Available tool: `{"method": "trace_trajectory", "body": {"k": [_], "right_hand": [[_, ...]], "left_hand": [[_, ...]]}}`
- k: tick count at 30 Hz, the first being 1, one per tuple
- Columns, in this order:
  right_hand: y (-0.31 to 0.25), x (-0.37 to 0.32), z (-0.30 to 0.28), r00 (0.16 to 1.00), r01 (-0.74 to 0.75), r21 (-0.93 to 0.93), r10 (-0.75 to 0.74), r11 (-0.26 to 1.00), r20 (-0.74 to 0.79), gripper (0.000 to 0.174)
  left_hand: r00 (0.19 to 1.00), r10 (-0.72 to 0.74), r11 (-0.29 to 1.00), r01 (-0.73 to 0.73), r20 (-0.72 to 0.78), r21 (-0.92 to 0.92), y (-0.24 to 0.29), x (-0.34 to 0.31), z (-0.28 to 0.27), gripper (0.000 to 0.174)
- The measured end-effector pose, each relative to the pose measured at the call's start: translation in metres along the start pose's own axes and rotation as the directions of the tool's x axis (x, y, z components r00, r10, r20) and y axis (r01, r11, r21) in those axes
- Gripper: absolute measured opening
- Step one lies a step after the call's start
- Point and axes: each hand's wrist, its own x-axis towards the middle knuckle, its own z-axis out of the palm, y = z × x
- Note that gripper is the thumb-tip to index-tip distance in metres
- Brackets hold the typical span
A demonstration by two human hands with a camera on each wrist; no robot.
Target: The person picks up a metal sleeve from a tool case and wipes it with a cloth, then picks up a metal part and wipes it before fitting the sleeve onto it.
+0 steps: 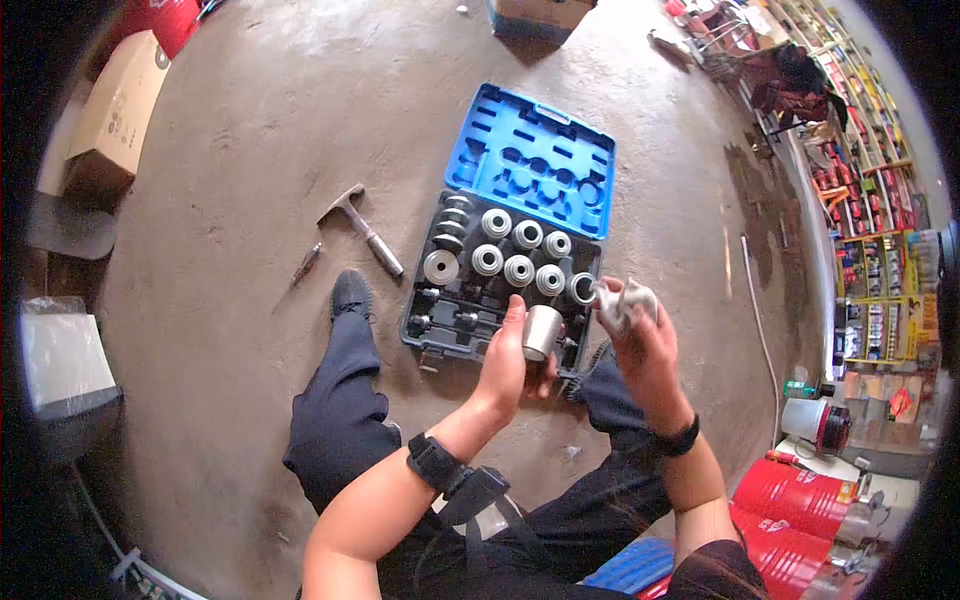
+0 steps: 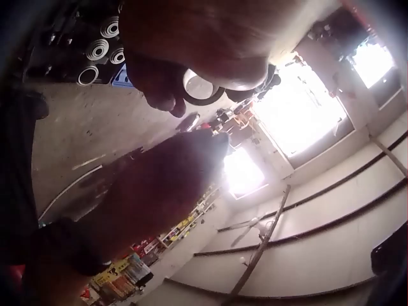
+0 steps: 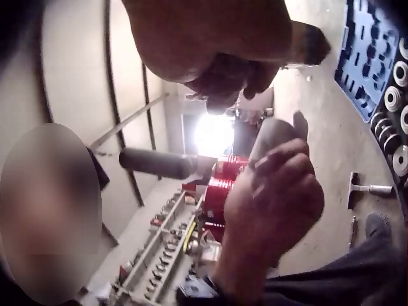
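In the head view my left hand [image 1: 503,368] grips a hollow metal cylinder [image 1: 542,333], thumb along its side. Its open, ring-shaped end [image 2: 201,88] shows in the left wrist view. To the right of it, my right hand [image 1: 648,362] holds a crumpled greyish-white cloth [image 1: 627,306], raised a little apart from the cylinder. Beneath both hands lies an open tool case with a blue lid [image 1: 552,122] and a black tray [image 1: 412,318]. Stepped metal discs [image 1: 518,270] sit in the tray in rows, with a metal ring [image 1: 581,288] at its right side.
A hammer [image 1: 378,248] and a small pointed tool [image 1: 308,262] lie on the concrete floor left of the case. Cardboard boxes [image 1: 125,105] stand at the left and top. Red drums [image 1: 790,490] and stocked shelves [image 1: 880,240] line the right. My shoe [image 1: 350,295] is beside the case.
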Motion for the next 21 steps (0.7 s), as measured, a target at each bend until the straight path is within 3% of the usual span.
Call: {"method": "trace_trajectory", "body": {"k": [2,3,4,5,7,8,9,11,12,13,15,16,17,18,19,20,21], "right_hand": [[0.007,-0.024,0.015,0.967,0.239,-0.145,-0.222,0.960,0.126,0.030],[0.015,-0.025,0.015,0.922,0.344,-0.290,-0.263,0.893,0.284,0.034],[0.024,-0.030,0.019,0.899,0.415,-0.433,-0.287,0.800,0.332,0.035],[0.030,-0.034,0.029,0.875,0.475,-0.556,-0.299,0.682,0.381,0.037],[0.048,-0.035,0.033,0.904,0.426,-0.466,-0.337,0.776,0.265,0.033],[0.050,-0.038,0.041,0.949,0.314,-0.359,-0.280,0.879,0.146,0.028],[0.052,-0.037,0.039,0.950,0.311,-0.346,-0.277,0.885,0.145,0.028],[0.057,-0.032,0.027,0.930,0.364,-0.517,-0.328,0.775,0.164,0.024],[0.060,-0.030,0.024,0.939,0.326,-0.480,-0.339,0.815,0.062,0.018],[0.061,-0.027,0.020,0.941,0.291,-0.483,-0.339,0.826,-0.012,0.013],[0.064,-0.016,0.008,0.953,0.233,-0.415,-0.292,0.879,-0.083,0.014],[0.068,-0.011,-0.001,0.967,0.180,-0.315,-0.226,0.932,-0.116,0.017],[0.078,-0.005,-0.016,0.986,0.060,-0.188,-0.088,0.980,-0.143,0.020],[0.080,-0.005,-0.021,0.985,-0.051,0.065,0.061,0.997,-0.159,0.020],[0.083,-0.005,-0.026,0.971,-0.148,0.316,0.198,0.937,-0.131,0.020],[0.081,-0.010,-0.027,0.970,-0.175,0.388,0.226,0.905,-0.091,0.026],[0.078,-0.012,-0.029,0.971,-0.159,0.406,0.218,0.900,-0.104,0.026]], "left_hand": [[0.999,0.039,0.997,-0.040,0.012,0.064,-0.004,-0.003,0.006,0.070],[0.997,0.071,0.991,-0.071,0.010,0.117,-0.008,-0.004,0.008,0.070],[0.972,0.229,0.973,-0.230,-0.060,-0.007,-0.035,0.014,0.007,0.067],[0.971,0.232,0.973,-0.233,-0.061,-0.001,-0.036,0.010,0.006,0.067],[0.911,0.411,0.862,-0.381,-0.022,0.335,-0.031,-0.004,0.006,0.067],[0.904,0.426,0.853,-0.394,-0.022,0.342,-0.031,-0.006,0.008,0.068],[0.905,0.425,0.852,-0.388,-0.031,0.353,-0.031,-0.004,0.006,0.068],[0.833,0.547,0.656,-0.486,0.081,0.577,-0.037,0.000,0.002,0.068],[0.794,0.594,0.522,-0.500,0.127,0.691,-0.039,0.001,0.005,0.066],[0.802,0.582,0.512,-0.490,0.135,0.705,-0.042,0.003,0.004,0.066],[0.835,0.536,0.501,-0.435,0.126,0.748,-0.048,0.008,0.001,0.063],[0.838,0.530,0.556,-0.456,0.126,0.695,-0.051,0.010,0.001,0.060],[0.848,0.510,0.540,-0.446,0.144,0.714,-0.049,0.009,0.006,0.060],[0.887,0.443,0.662,-0.420,0.127,0.621,-0.044,0.007,0.012,0.059],[0.922,0.370,0.770,-0.374,0.117,0.517,-0.038,0.004,0.019,0.059],[0.960,0.262,0.826,-0.277,0.102,0.492,-0.028,-0.002,0.026,0.061],[0.962,0.249,0.817,-0.271,0.112,0.509,-0.028,0.000,0.027,0.061]]}}
